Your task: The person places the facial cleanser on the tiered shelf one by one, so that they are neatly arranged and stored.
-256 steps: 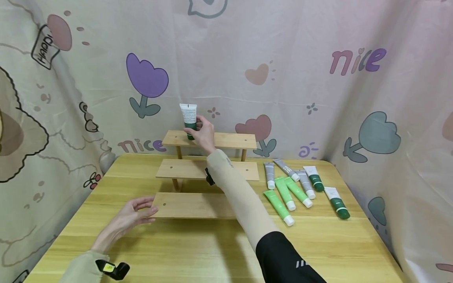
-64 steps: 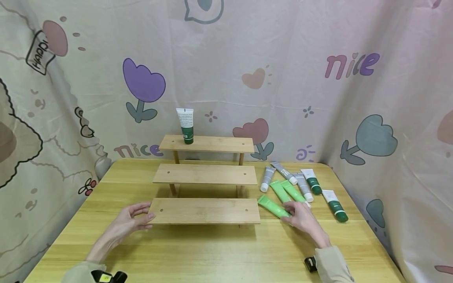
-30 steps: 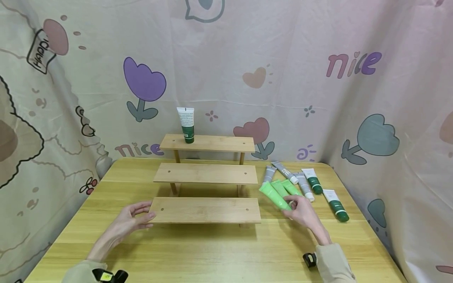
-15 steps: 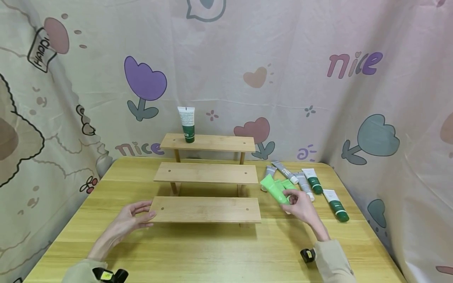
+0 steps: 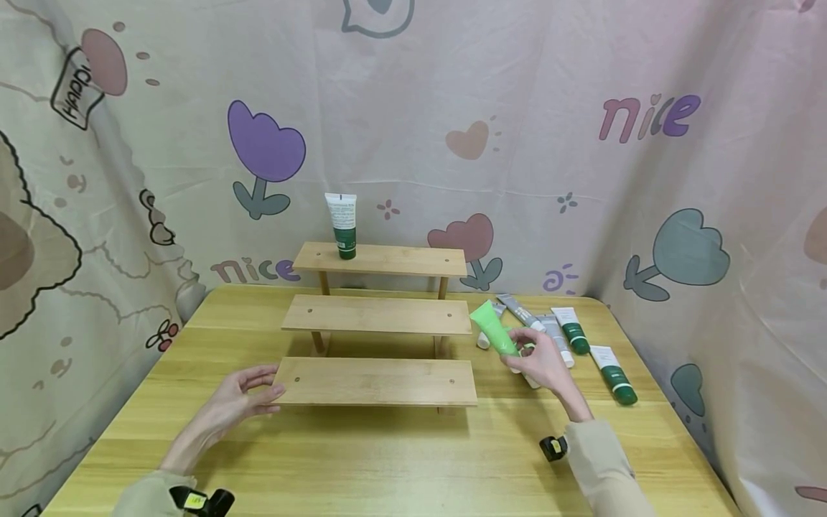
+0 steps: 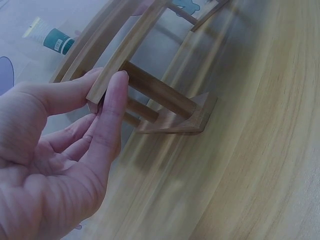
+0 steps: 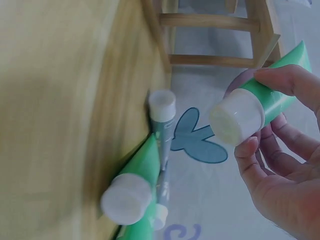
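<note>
In the head view a three-tier wooden display rack (image 5: 381, 380) stands mid-table. My left hand (image 5: 229, 409) pinches the left end of its lowest board; the left wrist view shows thumb and fingers on opposite faces of that board (image 6: 132, 42). My right hand (image 5: 545, 362) grips a light green squeeze tube (image 5: 492, 330) near its white cap, tilted and raised over the other tubes. Up close in the right wrist view, this green tube (image 7: 274, 100) sits between thumb and fingers. A white and dark green tube (image 5: 343, 226) stands cap-down on the top tier, left of centre.
Right of the rack lie grey tubes (image 5: 522, 314) and white and dark green tubes (image 5: 615, 375). More green tubes (image 7: 142, 165) lie beneath my right hand, partly hidden in the head view. A printed curtain (image 5: 400, 108) hangs behind the wooden table (image 5: 362, 459).
My right hand let go of the white and dark green tube on the top tier, moved to the pile, took a green tube and lifted it. My left hand stays at the lowest board.
</note>
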`<state>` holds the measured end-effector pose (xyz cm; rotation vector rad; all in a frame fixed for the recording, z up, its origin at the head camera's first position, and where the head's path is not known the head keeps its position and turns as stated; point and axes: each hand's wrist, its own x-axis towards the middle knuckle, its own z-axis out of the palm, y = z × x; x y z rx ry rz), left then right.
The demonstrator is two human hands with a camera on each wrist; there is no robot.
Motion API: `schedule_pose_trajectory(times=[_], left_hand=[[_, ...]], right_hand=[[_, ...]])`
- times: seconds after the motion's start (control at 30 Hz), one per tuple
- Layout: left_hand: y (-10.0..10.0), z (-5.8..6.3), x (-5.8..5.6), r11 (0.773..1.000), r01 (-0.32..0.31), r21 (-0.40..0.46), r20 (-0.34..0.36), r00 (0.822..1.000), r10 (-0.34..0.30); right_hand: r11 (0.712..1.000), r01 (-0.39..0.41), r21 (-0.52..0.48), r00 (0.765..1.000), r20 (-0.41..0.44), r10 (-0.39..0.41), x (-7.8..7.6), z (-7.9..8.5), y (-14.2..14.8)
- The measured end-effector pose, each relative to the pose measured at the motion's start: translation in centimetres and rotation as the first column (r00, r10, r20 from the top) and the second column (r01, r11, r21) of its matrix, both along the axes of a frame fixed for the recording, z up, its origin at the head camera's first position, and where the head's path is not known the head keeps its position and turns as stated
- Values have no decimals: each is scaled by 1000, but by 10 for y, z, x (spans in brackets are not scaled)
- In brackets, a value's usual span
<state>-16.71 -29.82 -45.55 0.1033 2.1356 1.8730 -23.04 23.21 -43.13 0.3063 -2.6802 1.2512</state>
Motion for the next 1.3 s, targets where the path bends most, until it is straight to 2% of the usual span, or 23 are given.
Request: schedule_pose_trajectory(times=[0.3, 0.53, 0.9, 1.3], left_hand=[[0, -1, 0, 1000, 8, 3, -8, 1000, -8], [0, 0, 0, 1000, -12, -2, 6, 1000, 12], [0, 0, 0, 1000, -4, -5, 6, 1000, 4], [0, 0, 0, 1000, 2, 2, 8, 1000, -2]], right_hand=[[999, -23, -21, 999, -48, 22, -12, 16, -15], [999, -20, -46, 998, -67, 17, -20, 31, -27], [992, -46, -121, 994, -109, 33, -35, 54, -52], [971, -82, -224, 994, -86, 64, -48, 71, -73]])
